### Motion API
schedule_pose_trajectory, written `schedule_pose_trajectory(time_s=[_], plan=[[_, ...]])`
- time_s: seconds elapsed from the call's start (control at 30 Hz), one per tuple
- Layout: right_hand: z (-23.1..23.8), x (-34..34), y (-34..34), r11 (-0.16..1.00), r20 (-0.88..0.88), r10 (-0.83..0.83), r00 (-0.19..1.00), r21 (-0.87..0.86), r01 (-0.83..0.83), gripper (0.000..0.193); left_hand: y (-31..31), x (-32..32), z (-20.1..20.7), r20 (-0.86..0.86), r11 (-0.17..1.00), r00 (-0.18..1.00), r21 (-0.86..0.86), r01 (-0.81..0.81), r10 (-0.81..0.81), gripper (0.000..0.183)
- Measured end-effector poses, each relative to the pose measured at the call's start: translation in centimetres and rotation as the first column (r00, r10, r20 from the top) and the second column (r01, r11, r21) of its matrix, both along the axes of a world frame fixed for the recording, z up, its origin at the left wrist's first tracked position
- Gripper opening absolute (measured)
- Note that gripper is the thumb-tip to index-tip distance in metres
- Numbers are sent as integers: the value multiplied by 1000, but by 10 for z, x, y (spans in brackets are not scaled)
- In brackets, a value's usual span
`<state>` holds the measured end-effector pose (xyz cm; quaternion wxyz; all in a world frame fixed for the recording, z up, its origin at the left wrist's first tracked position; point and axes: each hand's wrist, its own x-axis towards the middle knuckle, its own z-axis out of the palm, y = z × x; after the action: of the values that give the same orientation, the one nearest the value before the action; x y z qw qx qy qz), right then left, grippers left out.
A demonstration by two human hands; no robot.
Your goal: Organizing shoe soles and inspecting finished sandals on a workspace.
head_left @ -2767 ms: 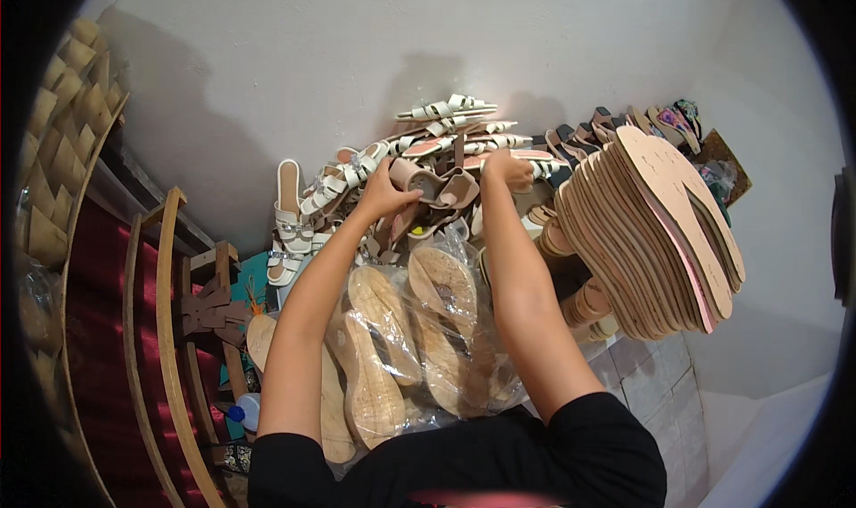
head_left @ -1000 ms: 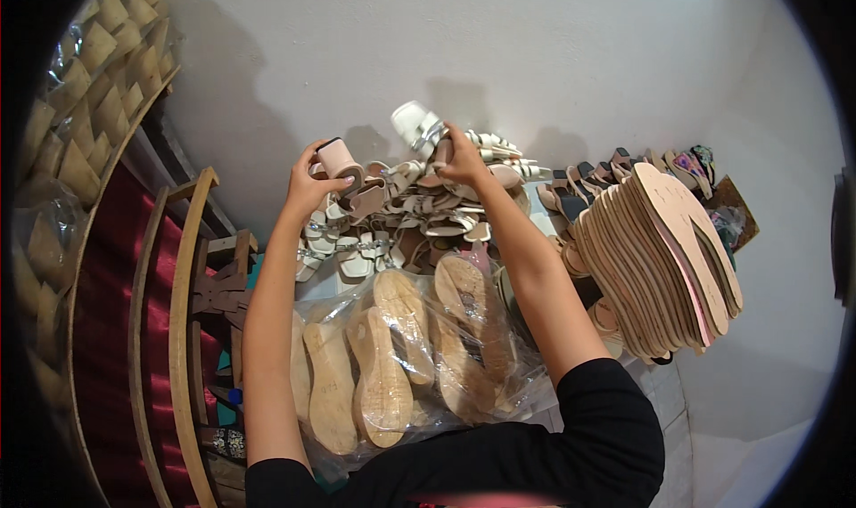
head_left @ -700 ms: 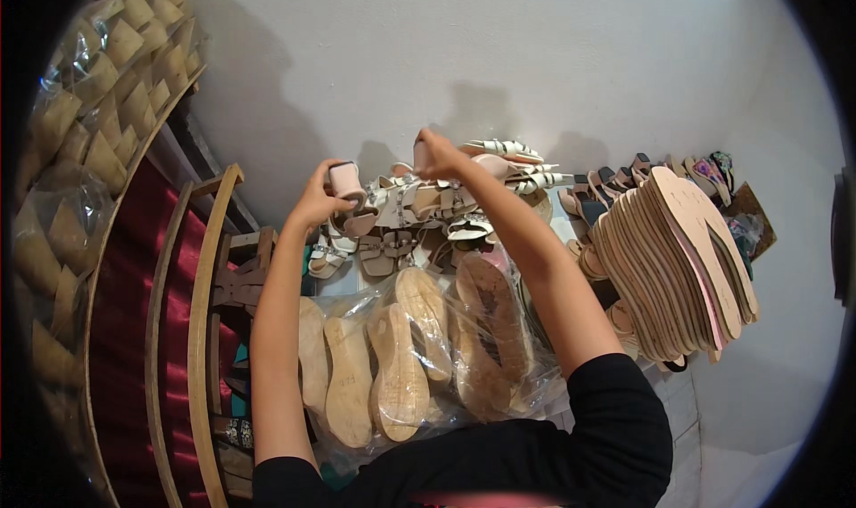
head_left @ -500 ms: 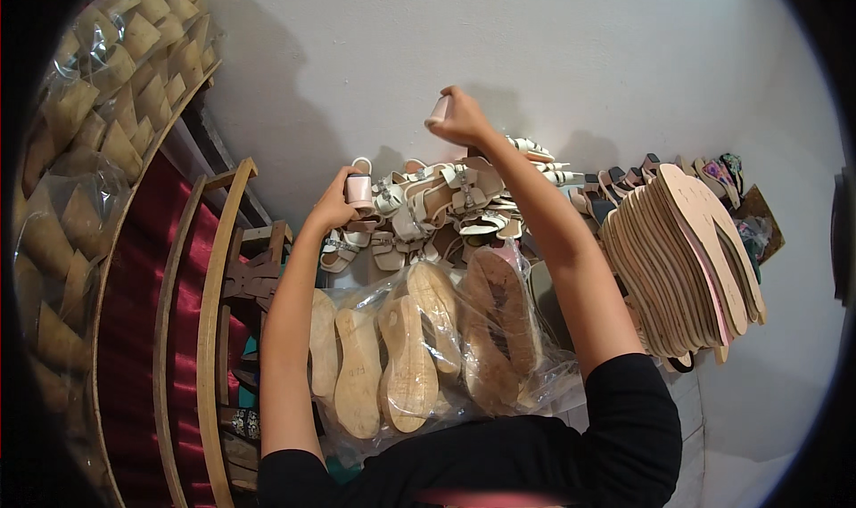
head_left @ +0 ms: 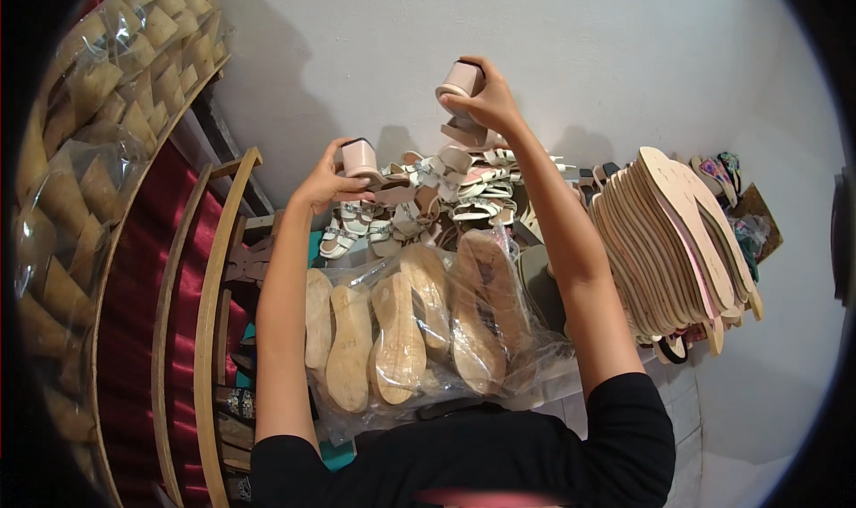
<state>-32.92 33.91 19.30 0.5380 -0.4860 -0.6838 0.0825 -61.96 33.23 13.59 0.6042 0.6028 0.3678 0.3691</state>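
My left hand (head_left: 321, 180) is closed around a pale pink block-heeled sandal (head_left: 359, 158), its heel upward and its front part pointing right. Higher and to the right, my right hand (head_left: 496, 107) grips another pale block-heeled sandal (head_left: 462, 80) in front of the wall, also heel up. The fingers partly cover both sandals. Beneath and behind my hands lies a heap of white strappy sandals (head_left: 482, 210), some with buckles or ornaments. Neither held sandal visibly rests on the heap.
Nearer me, clear plastic bags (head_left: 544, 379) hold foot-shaped wooden pieces (head_left: 399, 330). A leaning row of beige soles (head_left: 655, 232) stands at the right. At the left are a wooden rack (head_left: 210, 330), a dark red cloth (head_left: 134, 330) and a shelf of bagged wooden wedges (head_left: 116, 89).
Both hands have risen a little with their sandals, the right one also moving slightly right. More of each sandal shows now. The whole view has shifted slightly.
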Motion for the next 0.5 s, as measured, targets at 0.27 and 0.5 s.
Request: schedule_pose_trajectory(time_s=[0.27, 0.5], plan=[[9, -24, -46, 936, -521, 341, 782, 115, -332, 79, -29, 35, -19, -131, 922, 991, 378, 83, -36, 30], [12, -17, -85, 891, -491, 455, 743, 249, -381, 74, -72, 24, -8, -3, 913, 1000, 408, -17, 20, 45]])
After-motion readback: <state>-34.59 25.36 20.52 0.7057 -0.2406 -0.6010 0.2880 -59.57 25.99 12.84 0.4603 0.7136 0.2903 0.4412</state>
